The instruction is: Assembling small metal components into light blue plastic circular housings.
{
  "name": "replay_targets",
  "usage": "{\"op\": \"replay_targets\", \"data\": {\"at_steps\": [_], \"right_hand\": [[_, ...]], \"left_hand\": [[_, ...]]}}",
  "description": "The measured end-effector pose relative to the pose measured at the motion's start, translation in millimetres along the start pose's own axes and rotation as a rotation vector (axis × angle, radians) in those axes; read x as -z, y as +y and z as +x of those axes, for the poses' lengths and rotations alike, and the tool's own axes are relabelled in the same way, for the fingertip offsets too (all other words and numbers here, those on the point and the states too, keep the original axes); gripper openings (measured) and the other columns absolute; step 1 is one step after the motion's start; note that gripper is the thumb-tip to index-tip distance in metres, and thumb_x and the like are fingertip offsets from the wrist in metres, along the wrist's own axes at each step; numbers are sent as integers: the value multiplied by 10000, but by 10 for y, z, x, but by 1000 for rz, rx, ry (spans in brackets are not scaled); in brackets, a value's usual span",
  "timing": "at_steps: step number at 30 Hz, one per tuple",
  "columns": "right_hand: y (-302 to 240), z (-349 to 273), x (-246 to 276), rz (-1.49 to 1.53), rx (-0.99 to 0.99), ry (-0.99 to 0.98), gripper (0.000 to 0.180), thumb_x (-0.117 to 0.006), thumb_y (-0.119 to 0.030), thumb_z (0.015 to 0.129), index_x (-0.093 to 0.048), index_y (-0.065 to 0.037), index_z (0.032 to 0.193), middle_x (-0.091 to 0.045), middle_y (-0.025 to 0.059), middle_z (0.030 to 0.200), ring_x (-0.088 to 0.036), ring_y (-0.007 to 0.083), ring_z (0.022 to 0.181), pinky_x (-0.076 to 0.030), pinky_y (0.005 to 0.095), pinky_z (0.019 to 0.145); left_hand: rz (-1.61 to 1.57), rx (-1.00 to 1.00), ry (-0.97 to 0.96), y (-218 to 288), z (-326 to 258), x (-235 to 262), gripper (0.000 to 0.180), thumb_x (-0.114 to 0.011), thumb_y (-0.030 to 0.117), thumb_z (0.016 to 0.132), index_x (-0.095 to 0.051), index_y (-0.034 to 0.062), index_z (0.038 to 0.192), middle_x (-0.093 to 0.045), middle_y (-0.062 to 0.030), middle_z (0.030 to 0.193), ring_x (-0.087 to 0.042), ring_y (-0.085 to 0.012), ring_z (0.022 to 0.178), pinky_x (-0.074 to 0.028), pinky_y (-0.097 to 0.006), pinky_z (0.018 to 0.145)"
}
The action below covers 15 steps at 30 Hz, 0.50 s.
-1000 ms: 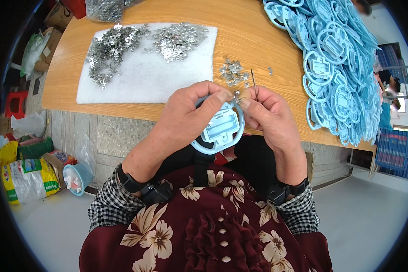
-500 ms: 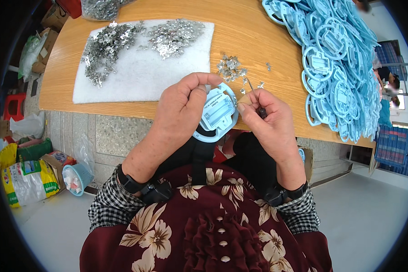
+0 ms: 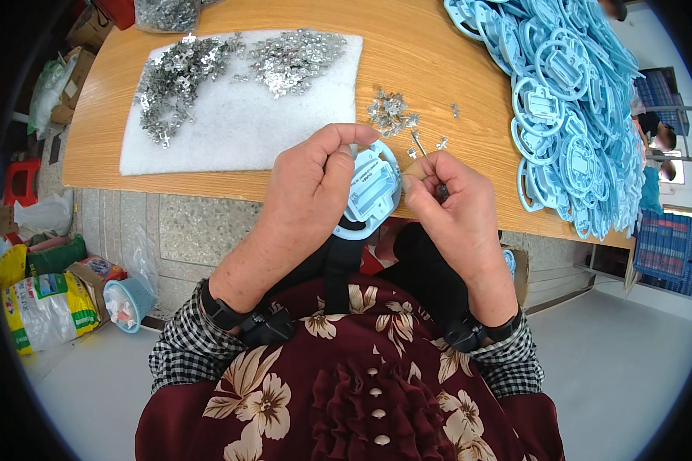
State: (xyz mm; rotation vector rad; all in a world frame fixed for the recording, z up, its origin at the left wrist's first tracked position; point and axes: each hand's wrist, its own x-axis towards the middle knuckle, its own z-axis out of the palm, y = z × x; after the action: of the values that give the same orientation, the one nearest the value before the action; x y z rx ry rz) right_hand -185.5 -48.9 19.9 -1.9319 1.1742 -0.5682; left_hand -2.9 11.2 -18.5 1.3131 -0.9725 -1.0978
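My left hand grips a light blue round plastic part by its upper left rim, just beyond the table's near edge. The part is tilted, with a rectangular recess in its middle. My right hand is closed around a thin metal tool with a dark end; its kind cannot be made out. The tool's shaft points up and away. My right thumb and fingertips are at the part's right rim, and whatever lies between them is hidden. Past my hands, small silvery metal clips lie loose on the table.
A white pad on the wooden table bears two heaps of metal pieces. A clear bag of metal pieces stands behind it. Many blue plastic parts are piled at the right. A blue basket is on the floor at left.
The blue part has turned slightly in my left hand. The tool in my right hand has shifted a little left, its shaft at a changed tilt.
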Motion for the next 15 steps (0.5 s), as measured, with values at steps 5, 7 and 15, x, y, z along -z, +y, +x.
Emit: {"op": "replay_targets", "data": {"at_steps": [5,7,15], "right_hand": [[-32,2,-9,-43,4,-4,104,-696,-98,861,-663,-3,887,-616,92,632,-582,174,536,-471,322,536],[-36,-1,-12,-45,4,-3,100,-694,-96,857,-662,-5,884,-616,93,632,-583,178,535,-472,324,536],[-66,6,-55,-46,-70,-37,107,-693,-103,836,-656,-5,854,-612,87,631,-577,174,535,-471,322,536]], "left_hand": [[9,-27,30,-18,12,-7,292,-429,82,1026,-665,-32,1155,-728,-110,899,-666,-119,797,-542,-289,727],[13,-23,37,-26,17,-7,291,-432,81,1023,-666,-33,1153,-726,-114,892,-665,-126,790,-540,-294,725],[96,19,-36,7,7,34,293,-426,79,1051,-647,-19,1217,-708,-51,1014,-629,-69,889,-525,-229,797]]}}
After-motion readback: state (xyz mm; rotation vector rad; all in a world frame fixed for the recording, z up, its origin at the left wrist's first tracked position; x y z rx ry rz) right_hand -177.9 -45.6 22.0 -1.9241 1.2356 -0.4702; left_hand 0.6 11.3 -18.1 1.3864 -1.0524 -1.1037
